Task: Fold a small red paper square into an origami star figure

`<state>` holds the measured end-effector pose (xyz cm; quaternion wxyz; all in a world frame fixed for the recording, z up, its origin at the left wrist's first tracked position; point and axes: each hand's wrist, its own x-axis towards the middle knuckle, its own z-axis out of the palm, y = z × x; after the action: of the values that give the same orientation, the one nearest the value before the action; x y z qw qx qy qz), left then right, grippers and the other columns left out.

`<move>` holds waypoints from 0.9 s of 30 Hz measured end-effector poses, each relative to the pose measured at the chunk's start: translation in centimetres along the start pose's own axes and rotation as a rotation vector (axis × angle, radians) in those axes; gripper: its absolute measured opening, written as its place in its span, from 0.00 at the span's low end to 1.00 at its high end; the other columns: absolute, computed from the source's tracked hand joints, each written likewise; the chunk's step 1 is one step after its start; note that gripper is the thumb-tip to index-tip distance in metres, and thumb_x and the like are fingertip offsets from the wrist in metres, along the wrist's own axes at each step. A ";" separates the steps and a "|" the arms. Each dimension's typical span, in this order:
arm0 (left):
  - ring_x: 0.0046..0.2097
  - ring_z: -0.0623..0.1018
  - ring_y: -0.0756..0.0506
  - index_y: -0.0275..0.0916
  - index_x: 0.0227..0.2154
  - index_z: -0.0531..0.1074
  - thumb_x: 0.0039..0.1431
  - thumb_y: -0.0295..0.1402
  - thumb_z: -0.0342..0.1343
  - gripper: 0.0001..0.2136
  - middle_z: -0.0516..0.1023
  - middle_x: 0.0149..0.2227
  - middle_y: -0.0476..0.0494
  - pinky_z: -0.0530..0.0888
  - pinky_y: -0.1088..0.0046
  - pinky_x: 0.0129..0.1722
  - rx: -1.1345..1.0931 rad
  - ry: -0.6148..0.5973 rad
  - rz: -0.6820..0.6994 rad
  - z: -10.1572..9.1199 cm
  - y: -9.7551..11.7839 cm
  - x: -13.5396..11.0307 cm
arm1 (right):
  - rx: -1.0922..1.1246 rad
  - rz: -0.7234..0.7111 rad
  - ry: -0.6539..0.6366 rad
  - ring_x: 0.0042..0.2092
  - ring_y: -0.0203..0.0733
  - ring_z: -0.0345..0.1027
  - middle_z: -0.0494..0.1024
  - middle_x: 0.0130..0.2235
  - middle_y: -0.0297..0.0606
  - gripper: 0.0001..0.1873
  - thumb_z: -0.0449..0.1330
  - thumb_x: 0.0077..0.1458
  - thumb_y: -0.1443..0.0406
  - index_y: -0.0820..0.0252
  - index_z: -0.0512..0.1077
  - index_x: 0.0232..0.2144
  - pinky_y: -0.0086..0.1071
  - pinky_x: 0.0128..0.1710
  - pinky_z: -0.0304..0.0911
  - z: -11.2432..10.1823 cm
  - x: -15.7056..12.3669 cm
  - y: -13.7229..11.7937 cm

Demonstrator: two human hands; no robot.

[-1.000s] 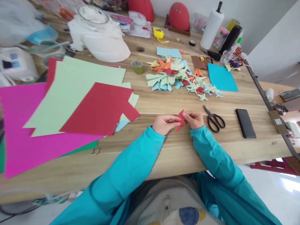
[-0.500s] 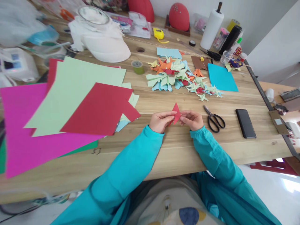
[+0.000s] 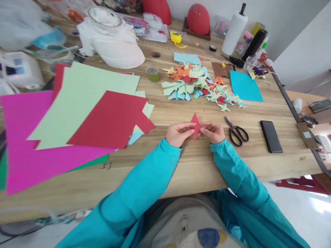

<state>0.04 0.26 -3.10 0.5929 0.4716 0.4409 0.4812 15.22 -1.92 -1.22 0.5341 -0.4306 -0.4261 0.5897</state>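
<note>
Leftmost, a fan of big paper sheets covers the table, its red top sheet ending in a corner near the left hand. Bare wood runs from that corner to the table's near edge. Both hands rest close together, the left hand and the right hand each pinching one side of a small folded red paper held just above the wood. Beyond them lies a pile of folded paper shapes, well apart. Just right of the right hand sit scissors, then a phone nearer the right edge.
</note>
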 end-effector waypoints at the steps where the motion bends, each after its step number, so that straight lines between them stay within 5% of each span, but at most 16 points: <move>1: 0.23 0.72 0.51 0.37 0.30 0.78 0.33 0.32 0.65 0.15 0.78 0.24 0.46 0.69 0.75 0.23 0.002 0.000 0.008 0.0 0.0 0.0 | 0.005 -0.004 -0.002 0.24 0.34 0.71 0.77 0.23 0.32 0.16 0.68 0.37 0.61 0.61 0.72 0.31 0.29 0.24 0.68 0.0 0.0 0.0; 15: 0.23 0.71 0.52 0.38 0.30 0.79 0.33 0.31 0.65 0.14 0.76 0.22 0.48 0.67 0.75 0.23 -0.044 0.001 -0.035 0.0 -0.1 0.2 | -0.023 0.001 -0.004 0.25 0.34 0.71 0.77 0.23 0.33 0.16 0.68 0.37 0.61 0.61 0.72 0.30 0.29 0.25 0.69 -0.2 0.1 0.3; 27: 0.36 0.78 0.44 0.38 0.30 0.79 0.38 0.36 0.64 0.13 0.80 0.34 0.42 0.73 0.68 0.40 -0.033 -0.025 -0.015 0.1 -0.1 -0.1 | -0.021 -0.006 0.013 0.23 0.33 0.69 0.76 0.22 0.31 0.15 0.67 0.38 0.61 0.61 0.70 0.30 0.28 0.25 0.68 -0.2 0.1 0.6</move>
<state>0.13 0.16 -3.20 0.6098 0.4642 0.4290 0.4782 15.27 -1.81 -1.82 0.5343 -0.4386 -0.4300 0.5807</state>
